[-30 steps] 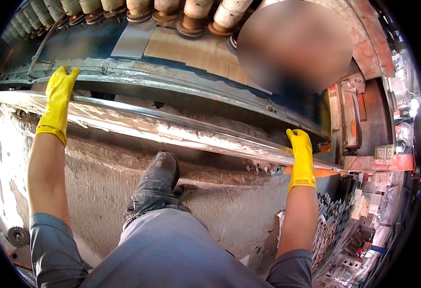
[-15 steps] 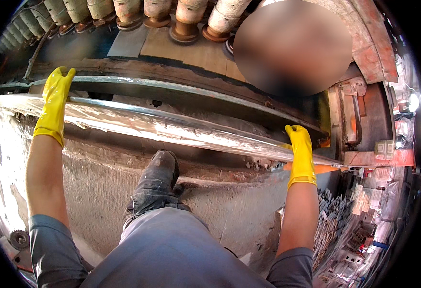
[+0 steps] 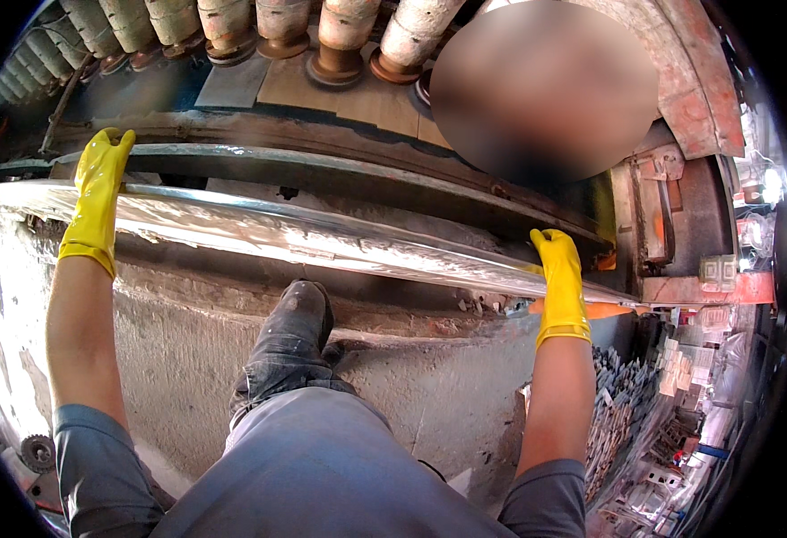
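A long shiny metal strip (image 3: 304, 235) runs across the view from left to right, tilted down toward the right. My left hand (image 3: 98, 193), in a yellow rubber glove, grips its far left part from above. My right hand (image 3: 562, 282), also in a yellow glove, grips the strip near its right end. Both arms are stretched forward. My knee and dark boot (image 3: 297, 316) rest on the dusty ledge below the strip.
A dark metal rail (image 3: 340, 175) lies just behind the strip. Several worn rollers (image 3: 340, 40) line the top. A rusty red machine frame (image 3: 680, 215) stands at right, and a bundle of metal bars (image 3: 622, 403) lies lower right. A grey concrete wall (image 3: 178, 359) drops below.
The strip and both gloved hands have come slightly toward me and lower in view, away from the rollers. The grip of each hand is unchanged.
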A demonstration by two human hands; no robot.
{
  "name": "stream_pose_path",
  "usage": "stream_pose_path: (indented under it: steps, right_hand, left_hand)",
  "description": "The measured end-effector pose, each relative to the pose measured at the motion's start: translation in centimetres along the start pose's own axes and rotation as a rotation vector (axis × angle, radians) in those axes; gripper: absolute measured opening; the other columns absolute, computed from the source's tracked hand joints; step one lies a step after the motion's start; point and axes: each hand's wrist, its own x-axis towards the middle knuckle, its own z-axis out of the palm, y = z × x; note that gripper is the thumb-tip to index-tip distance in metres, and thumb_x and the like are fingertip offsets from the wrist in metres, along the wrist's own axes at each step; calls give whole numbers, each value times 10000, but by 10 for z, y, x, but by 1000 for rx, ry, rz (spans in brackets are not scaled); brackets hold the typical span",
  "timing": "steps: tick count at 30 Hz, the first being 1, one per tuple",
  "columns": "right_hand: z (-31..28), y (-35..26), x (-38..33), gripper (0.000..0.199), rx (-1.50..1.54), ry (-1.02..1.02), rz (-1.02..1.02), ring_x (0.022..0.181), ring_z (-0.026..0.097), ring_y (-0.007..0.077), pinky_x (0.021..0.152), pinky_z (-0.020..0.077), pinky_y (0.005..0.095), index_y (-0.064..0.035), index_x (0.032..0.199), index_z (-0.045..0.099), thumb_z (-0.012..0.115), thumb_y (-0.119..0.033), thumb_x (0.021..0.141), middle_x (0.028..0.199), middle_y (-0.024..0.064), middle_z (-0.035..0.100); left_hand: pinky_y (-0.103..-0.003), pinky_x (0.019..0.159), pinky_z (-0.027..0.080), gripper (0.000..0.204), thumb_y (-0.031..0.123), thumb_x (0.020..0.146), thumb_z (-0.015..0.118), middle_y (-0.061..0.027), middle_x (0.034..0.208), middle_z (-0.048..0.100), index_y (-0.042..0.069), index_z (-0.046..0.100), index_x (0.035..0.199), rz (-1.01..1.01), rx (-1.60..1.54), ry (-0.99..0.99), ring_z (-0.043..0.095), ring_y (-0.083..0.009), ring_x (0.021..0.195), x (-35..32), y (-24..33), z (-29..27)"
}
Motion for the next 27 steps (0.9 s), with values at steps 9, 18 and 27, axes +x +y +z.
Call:
stream_pose_path:
  steps: [9,18,27]
  right_hand:
    - [1,7,44,586,-125,-3,-43,1252,641,388,1037,499,438,-72,1311,707,643,-531,952,1345,193,685]
    - [-10,-16,57,564,-28,-44,-16,1113,717,357,931,551,427,-68,1278,724,683,-512,934,1233,195,736]
    - [-10,-14,82,559,43,-51,13,1054,741,327,854,592,394,-40,1305,704,708,-465,942,1258,199,725]
  left_hand:
    - [-431,1040,494,640,569,953,635,-205,1294,709,52,683,1328,-24,8,-39,660,-372,1229,27,12,5]
    - [-438,1027,507,666,581,942,645,-203,1293,709,51,671,1344,-69,98,-70,663,-377,1225,48,32,7]
    - [-452,973,516,604,564,928,664,-178,1203,742,70,710,1273,4,-4,8,689,-377,1145,56,48,13]
